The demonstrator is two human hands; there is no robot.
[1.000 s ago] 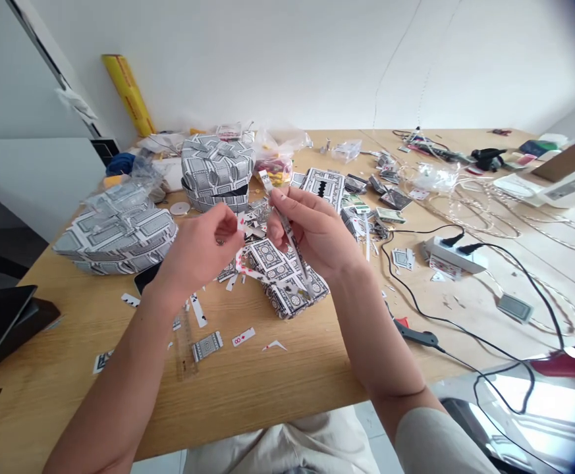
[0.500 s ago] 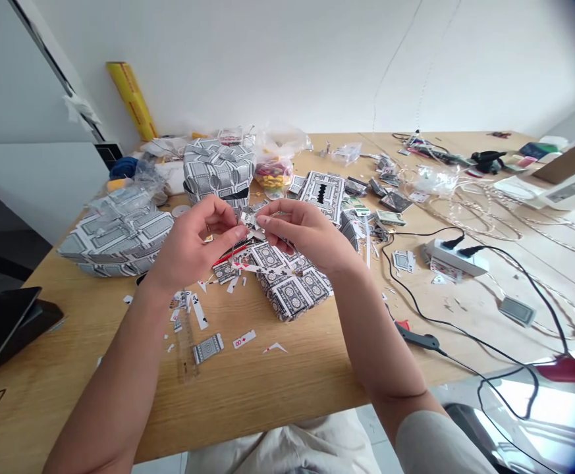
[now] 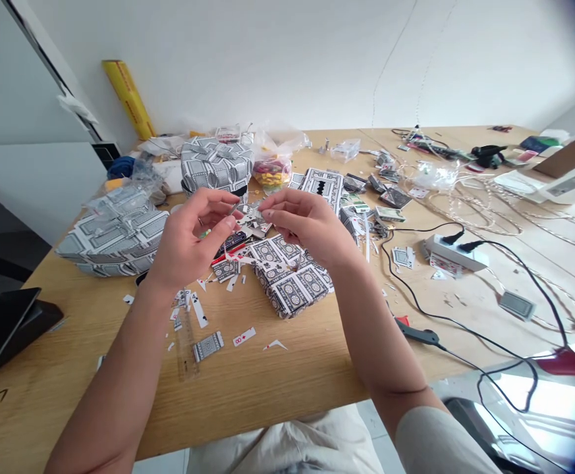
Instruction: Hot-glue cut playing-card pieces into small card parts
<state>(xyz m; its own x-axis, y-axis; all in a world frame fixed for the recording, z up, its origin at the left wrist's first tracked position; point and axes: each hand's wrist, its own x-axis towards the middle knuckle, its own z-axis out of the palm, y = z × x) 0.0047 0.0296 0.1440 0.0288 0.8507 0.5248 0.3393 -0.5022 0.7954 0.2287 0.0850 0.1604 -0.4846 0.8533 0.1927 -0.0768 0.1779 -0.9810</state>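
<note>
Strip, narrow, white and apparently of card point(image 3: 238, 257), runs from just below the left hand point(image 3: 188, 240) toward the box covered in black-and-white playing cards point(image 3: 294, 289), which rests on the light wooden bench point(image 3: 287, 378), back from the middle of its front edge. Both hands are raised over the bench, fingertips facing and close together. The left fingers are curled, thumb and forefinger near a thin greyish sliver; I cannot tell whether they grip it. The right fingers point(image 3: 270, 212) bend toward the thumb above the box, and what they may hold is too small to tell. Nearer the front edge lie a clear ruler point(image 3: 187, 352), a grey-patterned card point(image 3: 209, 346) and a white card piece with a red 8 point(image 3: 244, 336). Two larger card-covered containers point(image 3: 114, 243) stand toward the bench's left edge and back-left corner. A white power strip point(image 3: 458, 255) sits toward the right edge.
</note>
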